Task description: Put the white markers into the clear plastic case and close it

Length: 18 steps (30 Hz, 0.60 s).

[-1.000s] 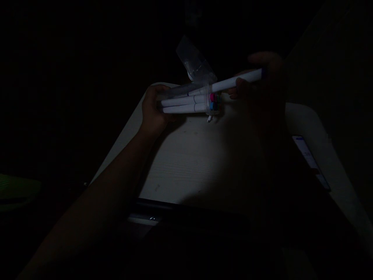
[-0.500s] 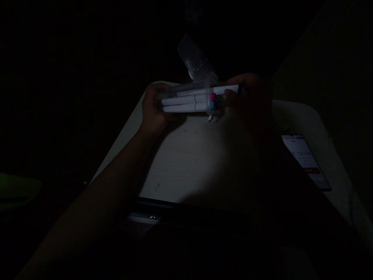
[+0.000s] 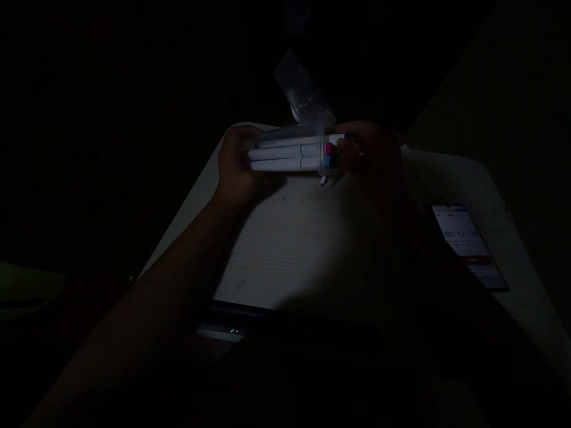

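Note:
My left hand (image 3: 236,160) is wrapped round the closed end of a clear plastic case (image 3: 285,134), which lies sideways above the table. Several white markers (image 3: 283,163) rest inside it, with pink and blue ends showing at the open mouth on the right. The case's clear lid (image 3: 303,89) hangs open beyond the mouth. At that mouth my right hand (image 3: 368,145) pinches a white marker with a dark blue end (image 3: 338,139), most of its length inside the case. Deep shadow hides part of the right hand's fingers.
The pale wood-grain table (image 3: 276,255) has a phone (image 3: 470,246) with a lit timer screen on its right side. Along the near edge lies a dark, long object (image 3: 267,318). Something green (image 3: 31,291) shows at far left. The surroundings are very dark.
My right hand has moved left, pushing the dark-blue-ended marker deeper into the case, so less of it sticks out. The left hand and case have stayed nearly still.

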Each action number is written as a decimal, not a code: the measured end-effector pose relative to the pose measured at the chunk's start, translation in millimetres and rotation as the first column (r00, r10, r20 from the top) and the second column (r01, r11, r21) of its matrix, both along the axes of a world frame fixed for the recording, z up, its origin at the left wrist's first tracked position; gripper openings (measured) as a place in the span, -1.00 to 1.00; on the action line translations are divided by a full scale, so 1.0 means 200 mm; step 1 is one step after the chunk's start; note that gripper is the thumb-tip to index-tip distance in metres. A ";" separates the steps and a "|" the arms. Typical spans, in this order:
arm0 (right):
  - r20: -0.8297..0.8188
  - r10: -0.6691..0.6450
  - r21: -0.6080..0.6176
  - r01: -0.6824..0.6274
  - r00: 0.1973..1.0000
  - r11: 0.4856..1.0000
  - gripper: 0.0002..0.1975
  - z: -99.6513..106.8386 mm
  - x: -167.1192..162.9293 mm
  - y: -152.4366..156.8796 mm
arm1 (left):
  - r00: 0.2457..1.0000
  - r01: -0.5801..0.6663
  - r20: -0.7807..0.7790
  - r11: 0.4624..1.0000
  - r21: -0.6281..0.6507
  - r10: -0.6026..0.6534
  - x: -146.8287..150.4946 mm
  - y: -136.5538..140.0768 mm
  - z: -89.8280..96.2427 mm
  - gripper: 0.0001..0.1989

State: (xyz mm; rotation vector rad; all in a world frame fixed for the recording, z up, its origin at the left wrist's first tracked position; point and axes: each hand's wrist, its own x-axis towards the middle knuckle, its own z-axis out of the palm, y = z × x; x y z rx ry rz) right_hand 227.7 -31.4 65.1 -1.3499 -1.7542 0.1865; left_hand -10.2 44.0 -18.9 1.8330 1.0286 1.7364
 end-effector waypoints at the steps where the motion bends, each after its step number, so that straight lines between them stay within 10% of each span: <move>1: 0.000 0.000 0.009 0.000 1.000 1.000 -0.77 0.00 0.00 0.00 | 1.000 0.006 -0.004 1.000 -0.005 -0.006 0.00 0.00 0.00 0.00; 8: -0.127 -0.103 -0.168 0.081 0.987 0.983 -0.71 0.06 -0.04 -0.02 | 0.999 -0.010 -0.045 1.000 0.002 0.010 -0.01 0.03 -0.02 -0.05; 18: 0.016 -0.033 -0.105 0.034 0.999 0.994 -0.77 0.06 -0.04 -0.03 | 0.999 -0.010 -0.041 1.000 -0.007 0.009 -0.01 0.01 -0.01 -0.04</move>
